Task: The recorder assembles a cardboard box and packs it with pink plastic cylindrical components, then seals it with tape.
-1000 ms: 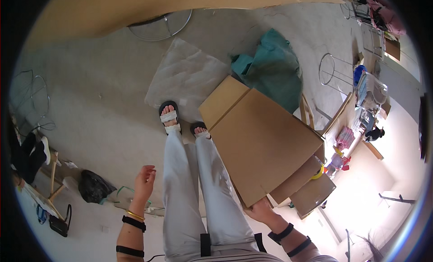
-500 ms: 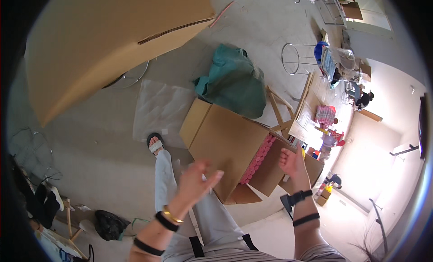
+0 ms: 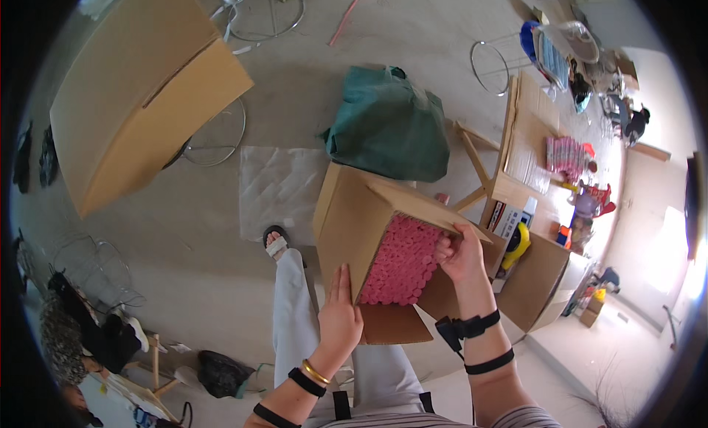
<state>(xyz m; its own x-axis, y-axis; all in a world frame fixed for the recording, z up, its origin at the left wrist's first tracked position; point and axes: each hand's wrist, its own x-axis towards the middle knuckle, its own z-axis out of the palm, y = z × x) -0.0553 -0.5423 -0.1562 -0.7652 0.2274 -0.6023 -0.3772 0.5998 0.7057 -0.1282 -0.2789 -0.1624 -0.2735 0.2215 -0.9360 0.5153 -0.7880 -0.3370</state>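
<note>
A tipped cardboard box (image 3: pixel 354 225) of pink rolls (image 3: pixel 402 260) rests against the person's legs. The left hand (image 3: pixel 339 314) lies flat on its side; the right hand (image 3: pixel 463 255) grips the upper flap, fingertips apparently hidden inside.

Black wrist straps, gold bangle (left), striped top, pale trousers.

Cardboard box (image 3: pixel 352 225): brown corrugated, tipped on its side on the person's lap with the open end facing the wearer, flaps spread, one flap lying flat below the opening. Contents: pink cylindrical items (image 3: pixel 402 260), tightly packed in rows with round ends outward, filling the opening. Left hand (image 3: pixel 339 317) lies flat against the box's left wall; right hand (image 3: pixel 463 252) grips the upper right flap edge.
</note>
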